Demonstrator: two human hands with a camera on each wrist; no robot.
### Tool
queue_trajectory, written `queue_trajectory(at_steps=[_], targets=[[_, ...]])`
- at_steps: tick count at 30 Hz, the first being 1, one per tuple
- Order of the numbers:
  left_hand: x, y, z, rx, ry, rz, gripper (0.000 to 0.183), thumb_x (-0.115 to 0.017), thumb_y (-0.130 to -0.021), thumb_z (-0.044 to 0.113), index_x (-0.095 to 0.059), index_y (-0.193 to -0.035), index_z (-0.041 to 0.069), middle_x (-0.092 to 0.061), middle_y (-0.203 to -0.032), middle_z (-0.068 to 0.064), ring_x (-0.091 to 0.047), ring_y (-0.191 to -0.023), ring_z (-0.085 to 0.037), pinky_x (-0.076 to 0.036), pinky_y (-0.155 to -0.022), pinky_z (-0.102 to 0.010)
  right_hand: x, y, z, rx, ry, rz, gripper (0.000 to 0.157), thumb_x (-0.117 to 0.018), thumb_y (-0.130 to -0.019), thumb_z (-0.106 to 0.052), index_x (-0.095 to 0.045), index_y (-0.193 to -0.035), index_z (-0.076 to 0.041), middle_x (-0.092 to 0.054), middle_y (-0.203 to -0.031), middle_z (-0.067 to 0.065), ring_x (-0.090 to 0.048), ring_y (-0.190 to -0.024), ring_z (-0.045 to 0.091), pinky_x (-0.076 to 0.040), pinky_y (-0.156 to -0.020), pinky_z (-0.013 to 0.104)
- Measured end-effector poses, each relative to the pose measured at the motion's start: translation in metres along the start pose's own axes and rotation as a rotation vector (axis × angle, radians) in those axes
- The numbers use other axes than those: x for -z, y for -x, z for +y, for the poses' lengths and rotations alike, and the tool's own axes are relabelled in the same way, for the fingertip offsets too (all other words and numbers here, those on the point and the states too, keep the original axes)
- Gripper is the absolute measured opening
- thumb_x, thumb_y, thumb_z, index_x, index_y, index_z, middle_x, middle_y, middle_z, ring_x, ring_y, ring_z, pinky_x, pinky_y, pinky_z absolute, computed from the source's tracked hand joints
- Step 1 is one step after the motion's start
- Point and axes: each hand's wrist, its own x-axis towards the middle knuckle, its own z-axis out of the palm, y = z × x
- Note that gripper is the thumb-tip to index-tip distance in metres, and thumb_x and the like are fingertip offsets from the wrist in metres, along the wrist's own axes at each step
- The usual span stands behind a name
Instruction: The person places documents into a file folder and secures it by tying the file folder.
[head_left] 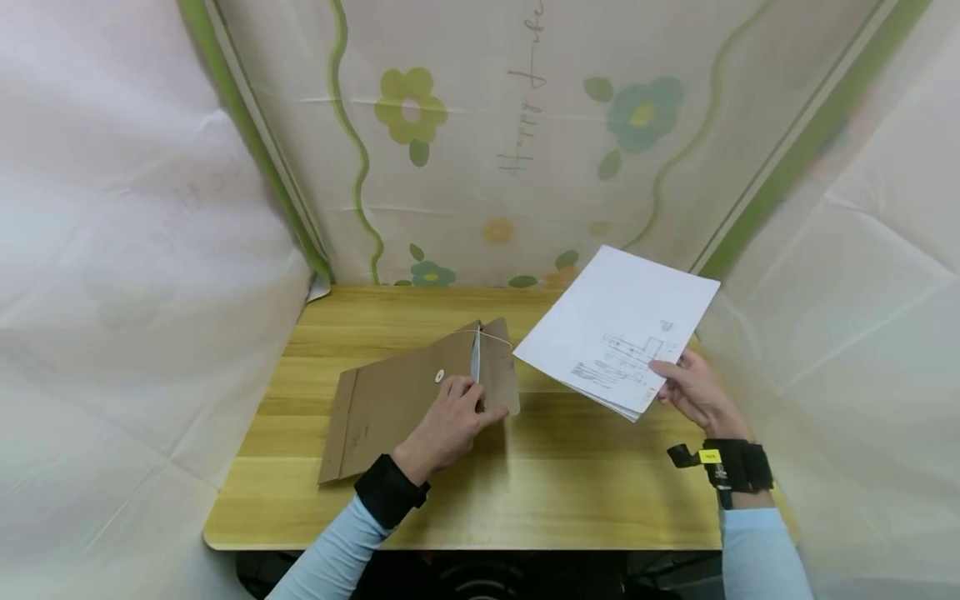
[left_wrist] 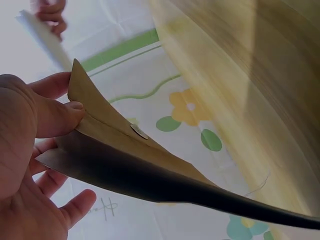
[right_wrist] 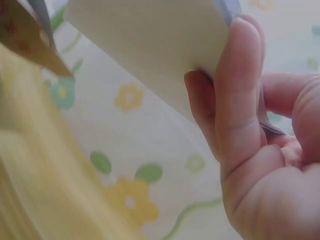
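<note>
A brown kraft document envelope (head_left: 390, 408) is tilted over the left half of the table. Its mouth gapes at the right end, where a white edge shows inside. My left hand (head_left: 442, 425) pinches the envelope near that mouth; in the left wrist view the thumb (left_wrist: 65, 117) lies on the kraft board, fingers behind it. My right hand (head_left: 697, 392) holds a few white sheets of paper (head_left: 600, 308) by their lower right corner, thumb on the front. The top sheet bears a line drawing and printed text. The sheets are in the air, right of the envelope and apart from it.
The wooden table (head_left: 600, 492) has a front edge close to my forearms. A floral curtain (head_left: 487, 208) hangs behind it, and pale sheeting (head_left: 862, 333) stands at both sides. A white string (head_left: 495, 337) and a round button (head_left: 439, 376) are on the envelope.
</note>
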Motion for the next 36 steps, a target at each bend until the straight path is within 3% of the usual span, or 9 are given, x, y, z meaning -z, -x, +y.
queue_trajectory(at_steps=[4, 9, 15, 21, 29, 36], targets=[[0.002, -0.001, 0.000, 0.006, 0.007, -0.004, 0.040, -0.066, -0.089, 0.003, -0.068, -0.116, 0.033, -0.051, -0.085, -0.004, -0.048, -0.097, -0.028, -0.039, -0.090, -0.041, -0.025, 0.004, -0.011, 0.032, 0.023, -0.067, 0.040, -0.038, -0.101, 0.007, -0.044, -0.137, -0.009, -0.072, -0.115, 0.011, -0.075, -0.078, 0.022, -0.057, -0.057, 0.025], [0.002, -0.002, 0.001, 0.010, 0.019, 0.012, 0.041, -0.063, -0.090, 0.001, -0.068, -0.115, 0.033, -0.051, -0.083, -0.003, -0.048, -0.097, -0.028, -0.039, -0.089, -0.041, -0.045, 0.004, -0.013, 0.044, 0.053, -0.124, 0.040, -0.038, -0.101, 0.007, -0.042, -0.138, -0.007, -0.071, -0.117, 0.012, -0.074, -0.076, 0.021, -0.058, -0.062, 0.027], [0.004, -0.002, 0.001, 0.012, 0.009, 0.019, 0.044, -0.063, -0.089, -0.001, -0.068, -0.117, 0.032, -0.050, -0.083, -0.002, -0.047, -0.096, -0.027, -0.039, -0.088, -0.040, -0.061, 0.003, -0.009, 0.031, 0.138, -0.073, 0.042, -0.044, -0.100, 0.005, -0.039, -0.140, -0.006, -0.071, -0.114, 0.009, -0.073, -0.071, 0.019, -0.058, -0.062, 0.028], [0.007, -0.001, 0.003, 0.015, 0.005, 0.021, 0.042, -0.064, -0.090, 0.001, -0.068, -0.118, 0.031, -0.050, -0.083, -0.002, -0.046, -0.095, -0.026, -0.038, -0.088, -0.040, -0.073, -0.002, 0.003, 0.021, 0.208, -0.079, 0.047, -0.047, -0.099, 0.003, -0.031, -0.143, 0.001, -0.071, -0.115, 0.008, -0.074, -0.077, 0.021, -0.059, -0.065, 0.031], [0.001, -0.003, 0.002, -0.005, 0.009, 0.063, 0.041, -0.066, -0.087, 0.000, -0.069, -0.116, 0.030, -0.048, -0.082, -0.002, -0.046, -0.094, -0.026, -0.037, -0.087, -0.040, -0.085, -0.013, 0.017, 0.015, 0.207, -0.046, 0.054, -0.052, -0.098, -0.001, -0.026, -0.146, 0.003, -0.071, -0.114, 0.007, -0.073, -0.074, 0.019, -0.059, -0.067, 0.031], [-0.002, -0.006, 0.004, -0.033, 0.006, 0.106, 0.042, -0.068, -0.085, 0.000, -0.069, -0.115, 0.030, -0.049, -0.082, -0.001, -0.046, -0.091, -0.024, -0.037, -0.084, -0.038, -0.093, -0.019, 0.022, 0.046, 0.219, -0.010, 0.052, -0.051, -0.099, -0.001, -0.027, -0.144, 0.006, -0.072, -0.109, 0.007, -0.073, -0.072, 0.020, -0.059, -0.066, 0.032]])
